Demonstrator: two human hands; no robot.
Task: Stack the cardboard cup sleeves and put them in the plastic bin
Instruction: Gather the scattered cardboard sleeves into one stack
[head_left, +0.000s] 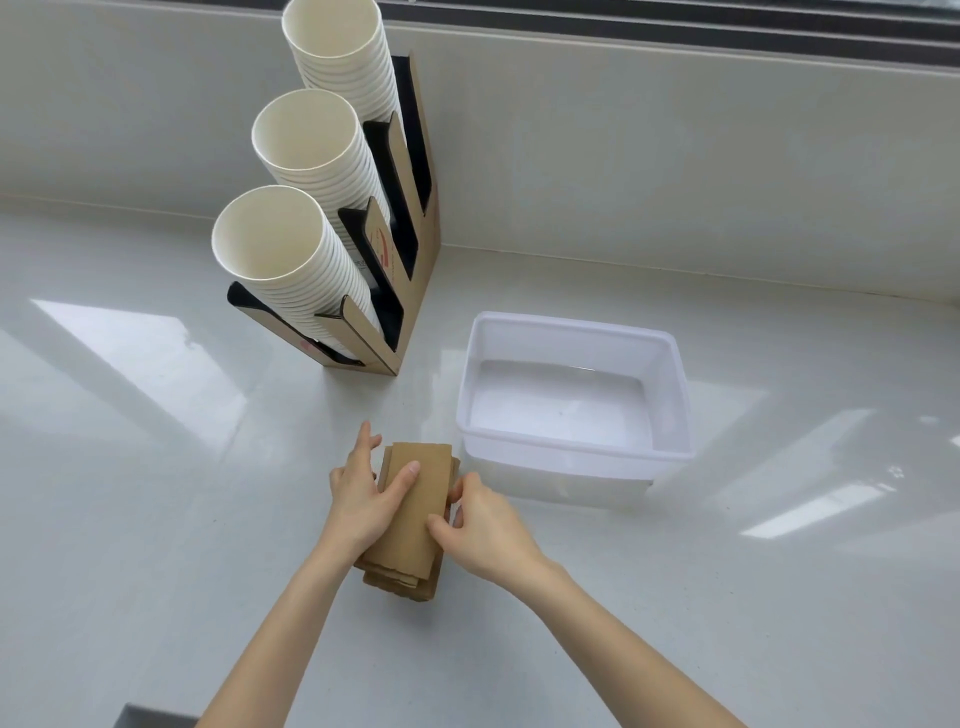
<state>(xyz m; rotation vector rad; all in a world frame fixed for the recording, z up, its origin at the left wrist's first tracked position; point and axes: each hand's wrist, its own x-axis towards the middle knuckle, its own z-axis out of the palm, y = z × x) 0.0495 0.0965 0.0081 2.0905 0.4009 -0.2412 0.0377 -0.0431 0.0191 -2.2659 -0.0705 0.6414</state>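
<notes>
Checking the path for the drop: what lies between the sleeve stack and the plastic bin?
Nothing: in the head view only a narrow strip of bare white counter separates the sleeve stack from the plastic bin.

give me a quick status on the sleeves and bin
Left hand and right hand both clasp the cardboard sleeve stack on the counter. Plastic bin empty, just right of stack. Path clear.
</notes>
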